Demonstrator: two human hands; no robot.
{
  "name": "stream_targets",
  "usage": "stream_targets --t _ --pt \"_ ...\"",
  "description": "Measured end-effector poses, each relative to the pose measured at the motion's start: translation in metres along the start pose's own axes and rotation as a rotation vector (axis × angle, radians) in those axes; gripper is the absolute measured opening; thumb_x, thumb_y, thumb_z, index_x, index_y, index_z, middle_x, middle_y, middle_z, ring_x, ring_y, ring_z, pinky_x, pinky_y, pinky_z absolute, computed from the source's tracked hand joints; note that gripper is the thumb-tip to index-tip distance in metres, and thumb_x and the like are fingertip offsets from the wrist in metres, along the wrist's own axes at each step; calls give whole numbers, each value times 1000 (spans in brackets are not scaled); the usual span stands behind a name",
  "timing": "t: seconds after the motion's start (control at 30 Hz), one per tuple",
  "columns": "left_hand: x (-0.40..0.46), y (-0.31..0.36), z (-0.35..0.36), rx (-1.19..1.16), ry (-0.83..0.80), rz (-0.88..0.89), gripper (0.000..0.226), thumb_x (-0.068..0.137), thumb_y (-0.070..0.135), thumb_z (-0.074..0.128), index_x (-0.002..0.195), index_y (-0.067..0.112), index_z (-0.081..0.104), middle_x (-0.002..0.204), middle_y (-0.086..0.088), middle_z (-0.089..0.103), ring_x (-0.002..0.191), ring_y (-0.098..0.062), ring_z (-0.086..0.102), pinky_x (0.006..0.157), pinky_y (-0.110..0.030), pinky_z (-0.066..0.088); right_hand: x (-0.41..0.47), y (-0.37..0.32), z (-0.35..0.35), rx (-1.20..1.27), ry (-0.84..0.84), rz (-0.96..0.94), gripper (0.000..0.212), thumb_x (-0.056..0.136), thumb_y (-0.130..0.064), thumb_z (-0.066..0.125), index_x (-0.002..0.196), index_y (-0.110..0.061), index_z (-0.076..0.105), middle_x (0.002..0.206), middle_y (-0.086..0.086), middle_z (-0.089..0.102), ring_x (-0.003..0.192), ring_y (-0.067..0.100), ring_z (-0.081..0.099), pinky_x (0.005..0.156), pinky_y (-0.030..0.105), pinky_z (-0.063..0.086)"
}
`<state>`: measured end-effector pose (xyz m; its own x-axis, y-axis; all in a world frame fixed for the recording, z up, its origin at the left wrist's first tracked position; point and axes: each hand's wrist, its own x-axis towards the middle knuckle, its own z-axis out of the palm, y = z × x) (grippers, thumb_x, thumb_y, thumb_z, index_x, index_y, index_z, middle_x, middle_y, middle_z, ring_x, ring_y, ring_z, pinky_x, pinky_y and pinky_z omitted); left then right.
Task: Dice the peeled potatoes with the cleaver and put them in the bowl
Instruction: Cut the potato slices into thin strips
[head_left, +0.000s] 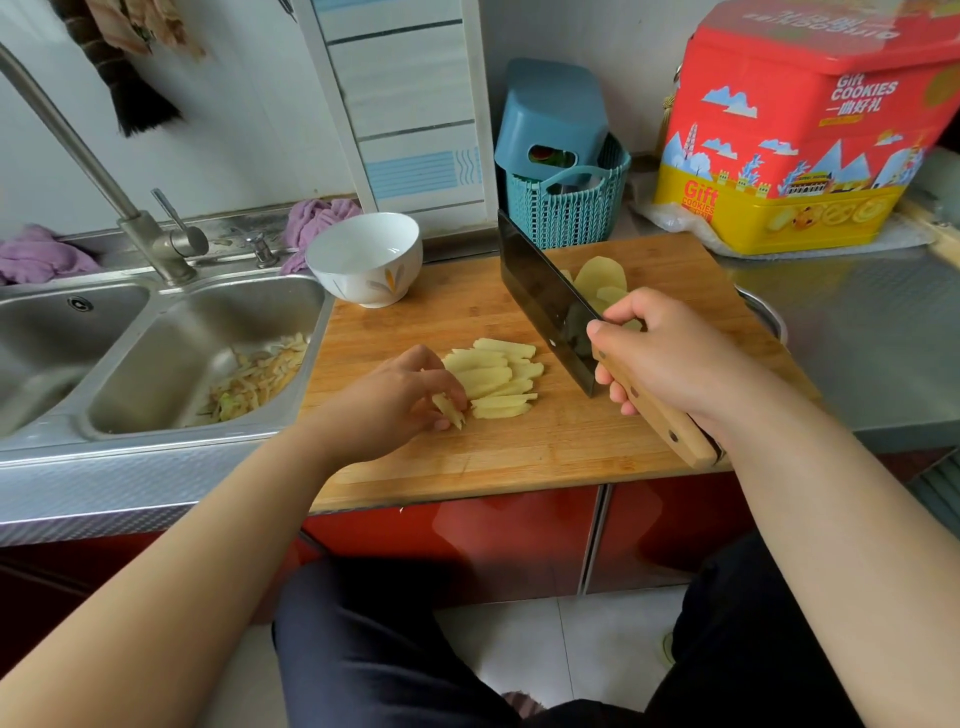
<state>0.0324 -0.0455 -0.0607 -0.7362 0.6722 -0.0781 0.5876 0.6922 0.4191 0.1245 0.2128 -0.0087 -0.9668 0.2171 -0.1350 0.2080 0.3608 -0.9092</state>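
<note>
A row of pale yellow potato strips (498, 382) lies in the middle of the wooden cutting board (545, 447). My left hand (395, 400) pinches a few strips at the row's left end. My right hand (670, 353) grips the wooden handle of the black cleaver (545, 306), whose blade is lifted just right of the strips. Behind the blade lie flat potato slices (602, 278). The white bowl (366, 257) stands at the board's far left corner and looks empty.
A steel double sink (156, 358) with peelings in its right basin lies to the left, with a tap (156, 239) behind it. A teal basket (569, 208) and a red cookie tin (800, 124) stand behind the board. A metal rim (763, 312) shows at the board's right.
</note>
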Motion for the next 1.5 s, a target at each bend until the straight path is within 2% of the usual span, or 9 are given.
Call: stream_targets --t 0.13,0.33,0.47,0.6,0.77,0.97,1.17,1.3,1.5 --pt "-1 4 -1 31 -8 -41 17 89 25 69 97 39 61 108 15 46 98 -6 51 91 -32 47 -1 -1 2 1 -10 -2 20 100 -28 53 116 -18 52 78 8 67 57 14 61 49 27 50" --pt "-10 10 13 -40 62 -27 10 87 23 71 95 27 68 102 15 54 89 -3 54 83 -31 49 -1 -2 1 -4 -18 0 18 100 -29 53 114 -18 52 78 7 67 57 14 60 51 29 50" --pt "-9 13 20 -33 181 -3 23 82 29 76 101 31 63 100 13 58 92 -6 51 83 -27 44 -2 -3 0 -22 -25 2 20 100 -29 52 117 -17 51 79 8 67 57 14 60 49 28 50" --pt "-11 5 9 29 206 -50 48 71 42 81 110 40 53 112 19 45 107 -8 41 92 -26 37 -4 -3 -2 -27 -28 5 20 101 -28 52 118 -17 51 79 7 67 56 14 60 49 27 49" --pt "-11 -1 -2 4 55 -96 31 76 37 79 100 41 60 111 15 54 99 0 51 87 -25 44 -4 -3 -4 -22 -27 12 21 101 -28 52 118 -17 50 78 7 67 55 13 60 48 26 50" --pt "-14 6 4 -42 141 -137 34 76 25 82 104 32 64 98 16 62 88 2 55 70 -12 39 -5 -3 -3 -5 -30 7 17 101 -28 52 115 -18 50 78 8 66 55 13 59 47 26 49" --pt "-20 13 12 -119 217 -168 34 78 17 80 104 30 64 94 15 64 87 0 58 72 -8 42 -5 -2 -3 -1 -32 5 21 101 -28 52 118 -16 50 79 9 66 56 15 59 48 28 49" --pt "-20 22 18 -152 238 -138 34 79 13 79 104 29 63 102 12 59 85 -2 61 79 -20 50 -6 -2 -2 -4 -36 -1 19 101 -28 52 117 -17 50 79 9 66 56 14 59 48 28 49" --pt "-16 35 28 -191 305 -52 38 80 12 78 104 31 56 111 13 49 83 -1 62 80 -24 53 -6 -3 -1 -18 -39 0 18 101 -29 52 115 -18 50 79 9 67 56 14 60 49 28 50"
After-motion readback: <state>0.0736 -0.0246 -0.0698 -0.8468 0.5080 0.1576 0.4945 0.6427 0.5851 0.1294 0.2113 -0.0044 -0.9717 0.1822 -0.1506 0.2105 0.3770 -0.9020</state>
